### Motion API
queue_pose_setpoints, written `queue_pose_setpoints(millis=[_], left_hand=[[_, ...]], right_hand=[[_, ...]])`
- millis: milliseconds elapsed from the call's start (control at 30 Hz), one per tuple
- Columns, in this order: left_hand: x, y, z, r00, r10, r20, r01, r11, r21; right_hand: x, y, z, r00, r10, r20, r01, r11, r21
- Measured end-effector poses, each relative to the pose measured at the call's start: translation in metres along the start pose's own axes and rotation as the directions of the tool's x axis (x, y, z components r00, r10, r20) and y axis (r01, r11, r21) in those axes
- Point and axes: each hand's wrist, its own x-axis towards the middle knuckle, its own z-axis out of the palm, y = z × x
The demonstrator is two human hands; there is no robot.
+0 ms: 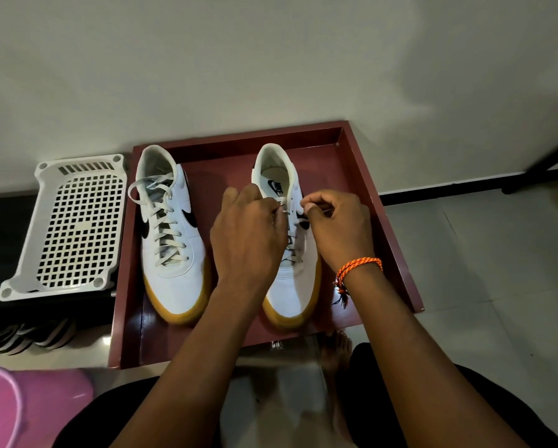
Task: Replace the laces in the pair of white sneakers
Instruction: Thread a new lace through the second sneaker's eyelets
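Observation:
Two white sneakers with gum soles and black swooshes stand side by side on a dark red tray (365,176), toes toward me. The left sneaker (171,240) is fully laced with a white lace (161,218), its ends lying loose at the top. Over the right sneaker (290,286), my left hand (248,234) pinches one end of its white lace (292,234) near the top eyelets. My right hand (335,227), with an orange cord on the wrist, pinches the other end on the right side. Both hands hide most of this shoe's lacing.
A white perforated plastic basket (67,227) lies left of the tray on a dark shelf. A pink tub (19,409) sits at the lower left. Striped sandals (25,337) lie below the basket. A wall is behind the tray, tiled floor to the right, with my bare foot (335,347) near the tray's front edge.

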Motion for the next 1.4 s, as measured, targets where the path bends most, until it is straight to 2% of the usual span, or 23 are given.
queue_pose_setpoints(millis=[100,200,333,567,733,867,1033,1167,1267,1400], left_hand=[[0.001,0.002,0.002,0.998,-0.065,0.026,0.066,0.996,-0.052],[0.003,0.001,0.008,0.989,-0.135,0.065,0.144,0.974,-0.173],[0.007,-0.002,0.014,0.961,-0.231,0.149,0.270,0.894,-0.359],[0.004,-0.003,0.022,0.906,-0.339,0.253,0.422,0.761,-0.492],[-0.002,0.002,0.021,0.915,-0.350,0.201,0.403,0.821,-0.404],[-0.004,0.004,0.022,0.901,-0.376,0.216,0.434,0.791,-0.431],[-0.001,-0.003,0.025,0.929,-0.258,0.264,0.358,0.803,-0.477],[0.002,-0.010,0.020,0.920,-0.176,0.350,0.335,0.818,-0.468],[0.003,-0.015,0.019,0.919,-0.153,0.364,0.301,0.868,-0.394],[0.003,-0.010,0.016,0.915,-0.173,0.364,0.308,0.882,-0.356]], right_hand=[[0.000,0.002,0.001,0.999,0.036,0.025,-0.035,0.999,-0.024],[-0.003,0.001,0.002,0.991,0.063,0.116,-0.060,0.998,-0.030],[-0.005,-0.002,-0.005,0.984,0.041,0.172,-0.034,0.998,-0.043],[-0.004,0.000,-0.010,0.977,0.036,0.210,-0.029,0.999,-0.035],[-0.006,-0.002,-0.007,0.981,0.024,0.190,-0.014,0.998,-0.053],[-0.007,-0.002,-0.003,0.985,0.022,0.171,-0.012,0.998,-0.061],[-0.006,0.001,0.000,0.992,-0.013,0.125,0.022,0.997,-0.073],[-0.007,0.001,0.002,0.997,-0.010,0.071,0.016,0.996,-0.086],[-0.009,-0.003,0.002,0.996,0.026,0.088,-0.023,0.999,-0.037],[-0.008,-0.001,0.004,0.980,0.161,0.121,-0.175,0.978,0.113]])
